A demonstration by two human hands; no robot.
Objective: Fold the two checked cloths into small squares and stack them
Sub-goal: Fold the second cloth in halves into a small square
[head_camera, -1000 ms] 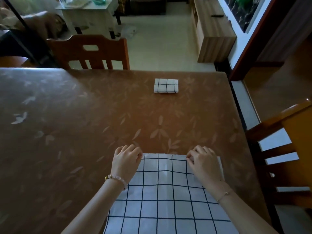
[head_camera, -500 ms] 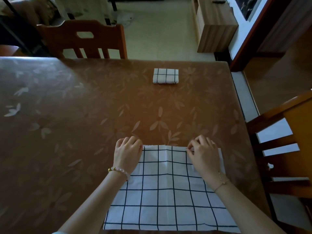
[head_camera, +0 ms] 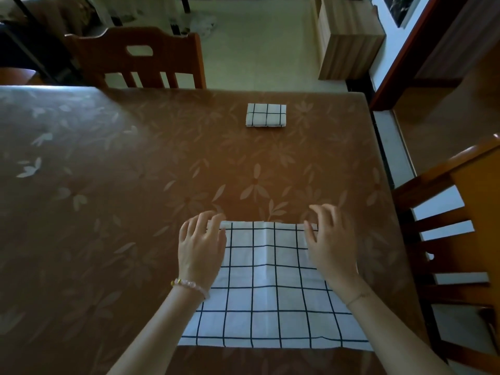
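Observation:
A white cloth with dark checks (head_camera: 270, 288) lies spread flat near the front edge of the brown table (head_camera: 121, 185). My left hand (head_camera: 201, 246) rests over its far left corner, fingers spread and holding nothing. My right hand (head_camera: 331, 243) hovers over the far right corner, fingers apart as well. A second checked cloth (head_camera: 266, 115), folded into a small rectangle, lies far across the table, well beyond both hands.
A wooden chair (head_camera: 135, 58) stands at the table's far side and another chair (head_camera: 457, 228) at the right side. A wooden cabinet (head_camera: 349, 36) stands on the floor beyond. The table's right edge runs close to the cloth.
Both hands have let go of the cloth's far edge and opened their fingers. The view has tilted down, so the whole spread cloth shows.

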